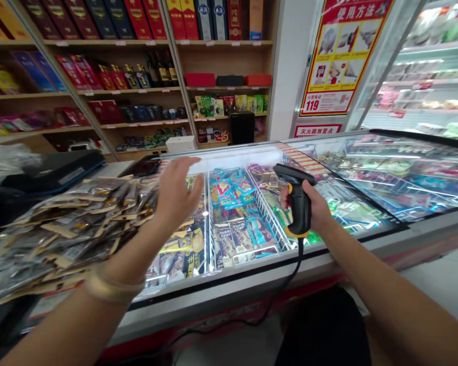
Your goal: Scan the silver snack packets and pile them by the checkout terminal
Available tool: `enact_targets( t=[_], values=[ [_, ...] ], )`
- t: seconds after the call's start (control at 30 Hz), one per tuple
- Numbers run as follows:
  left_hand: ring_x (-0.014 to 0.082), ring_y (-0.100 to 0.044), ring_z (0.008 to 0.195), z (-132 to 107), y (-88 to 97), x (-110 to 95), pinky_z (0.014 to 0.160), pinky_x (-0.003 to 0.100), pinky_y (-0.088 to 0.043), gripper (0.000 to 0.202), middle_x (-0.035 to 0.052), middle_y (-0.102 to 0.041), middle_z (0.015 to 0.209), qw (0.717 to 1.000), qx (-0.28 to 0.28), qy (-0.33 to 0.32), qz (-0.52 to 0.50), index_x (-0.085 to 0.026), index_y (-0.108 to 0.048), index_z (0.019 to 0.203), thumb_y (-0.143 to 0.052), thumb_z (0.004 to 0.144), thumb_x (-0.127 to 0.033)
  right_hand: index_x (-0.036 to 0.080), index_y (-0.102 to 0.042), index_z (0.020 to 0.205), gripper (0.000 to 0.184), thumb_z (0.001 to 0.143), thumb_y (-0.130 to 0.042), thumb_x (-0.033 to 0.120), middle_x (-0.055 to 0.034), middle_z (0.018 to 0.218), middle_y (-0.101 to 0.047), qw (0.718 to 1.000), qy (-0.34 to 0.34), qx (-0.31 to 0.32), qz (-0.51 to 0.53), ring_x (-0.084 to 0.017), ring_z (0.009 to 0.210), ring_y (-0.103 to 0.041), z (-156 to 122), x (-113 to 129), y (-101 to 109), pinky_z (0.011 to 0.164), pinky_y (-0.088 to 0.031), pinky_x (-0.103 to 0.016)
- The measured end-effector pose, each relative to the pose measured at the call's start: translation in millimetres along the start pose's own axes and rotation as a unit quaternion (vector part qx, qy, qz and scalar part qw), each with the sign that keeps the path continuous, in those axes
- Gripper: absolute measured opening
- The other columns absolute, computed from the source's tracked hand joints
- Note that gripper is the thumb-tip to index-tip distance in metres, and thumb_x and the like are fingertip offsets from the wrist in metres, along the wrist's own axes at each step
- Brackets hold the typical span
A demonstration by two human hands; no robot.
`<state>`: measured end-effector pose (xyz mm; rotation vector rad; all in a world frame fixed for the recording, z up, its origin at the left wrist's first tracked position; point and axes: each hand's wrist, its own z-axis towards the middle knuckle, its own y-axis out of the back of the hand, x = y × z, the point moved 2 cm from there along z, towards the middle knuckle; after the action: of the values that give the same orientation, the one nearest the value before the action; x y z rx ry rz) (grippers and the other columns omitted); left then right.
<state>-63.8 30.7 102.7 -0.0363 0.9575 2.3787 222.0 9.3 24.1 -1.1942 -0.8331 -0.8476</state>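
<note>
My right hand (318, 206) is wrapped round the handle of a black and yellow barcode scanner (301, 203), held upright above the glass-topped chest freezer (248, 269). From the scanner's base a black cable (269, 305) runs down past the freezer's front. My left hand (178, 190), slightly blurred, is raised with its fingers apart and nothing in it. To its left a big heap of flat clear-and-brown packets (80, 223) lies spread out. Beneath the glass, white wire baskets (269, 213) hold several colourful frozen packs (232, 188).
Wooden shelves (225, 43) with boxes and bottles stand behind the freezer. A dark device (72, 170) with a clear plastic bag (13, 157) is at the left. A red and yellow poster (339, 56) hangs at the back, beside a lit display fridge (427, 76).
</note>
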Motion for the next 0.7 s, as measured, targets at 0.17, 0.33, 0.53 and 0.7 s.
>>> enact_targets(
  t=[0.17, 0.33, 0.53, 0.7],
  values=[
    [0.0239, -0.052, 0.119, 28, -113.3, -49, 0.103, 0.037, -0.039, 0.048, 0.0143, -0.058, 0.126, 0.972, 0.225, 0.017, -0.063, -0.012, -0.054, 0.127, -0.04, 0.089, -0.037, 0.016, -0.063, 0.07, 0.045, 0.069, -0.065, 0.061, -0.0021, 0.067, -0.054, 0.997, 0.006, -0.073, 0.014, -0.012, 0.059, -0.052, -4, 14, 47, 0.056, -0.045, -0.025],
    [0.0234, -0.038, 0.135, 61, -189.6, -74, 0.11, 0.034, -0.032, 0.049, 0.012, -0.042, 0.145, 0.938, 0.339, -0.062, -0.032, -0.02, -0.048, 0.136, -0.044, 0.087, -0.018, 0.016, -0.062, 0.07, 0.044, 0.071, -0.064, 0.06, -0.0021, 0.066, -0.055, 0.995, 0.011, -0.087, 0.039, -0.012, 0.057, -0.052, -4, 13, 56, 0.055, -0.046, -0.026],
    [0.0356, -0.036, 0.135, 84, -221.3, -69, 0.104, 0.042, -0.036, 0.065, 0.0109, -0.013, 0.158, 0.861, 0.474, -0.168, 0.072, -0.032, -0.051, 0.133, -0.063, 0.072, -0.013, 0.018, -0.056, 0.07, 0.044, 0.069, -0.063, 0.062, -0.0039, 0.066, -0.059, 0.997, 0.01, -0.074, 0.027, -0.017, 0.063, -0.059, -6, 12, 48, 0.054, -0.048, -0.029],
    [0.0315, -0.041, 0.131, 86, -201.1, -56, 0.102, 0.037, -0.037, 0.069, 0.0153, -0.039, 0.146, 0.874, 0.438, -0.177, 0.114, -0.023, -0.051, 0.129, -0.07, 0.063, -0.015, 0.019, -0.054, 0.069, 0.045, 0.069, -0.062, 0.063, -0.0042, 0.064, -0.06, 0.997, 0.008, -0.072, 0.016, -0.019, 0.064, -0.062, -7, 13, 47, 0.054, -0.049, -0.03]
  ],
)
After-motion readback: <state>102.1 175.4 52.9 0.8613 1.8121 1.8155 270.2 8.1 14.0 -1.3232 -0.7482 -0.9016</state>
